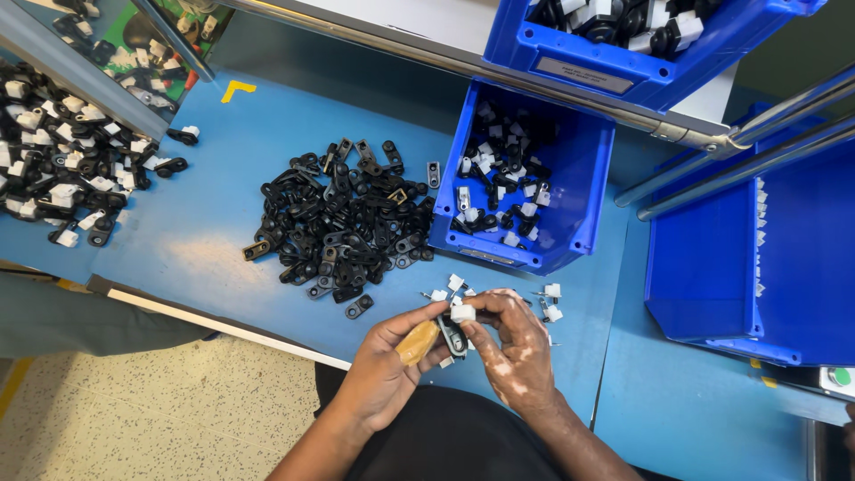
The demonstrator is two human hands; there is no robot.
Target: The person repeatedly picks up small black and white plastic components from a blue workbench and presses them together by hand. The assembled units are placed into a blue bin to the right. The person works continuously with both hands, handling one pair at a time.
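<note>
while the left hand [389, 356] pinches a small, stiff, light black clip [453, 338] by its edges, the right hand [510, 343] presses on a white cap [462, 313].

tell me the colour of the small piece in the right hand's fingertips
White, pinched by the right hand; the small piece shows in the head view.

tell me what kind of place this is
Most likely a factory assembly bench. A heap of identical black plastic parts lies on the blue worktable, a blue bin holds assembled pieces, and the left hand and right hand fit a white clip together.
</note>
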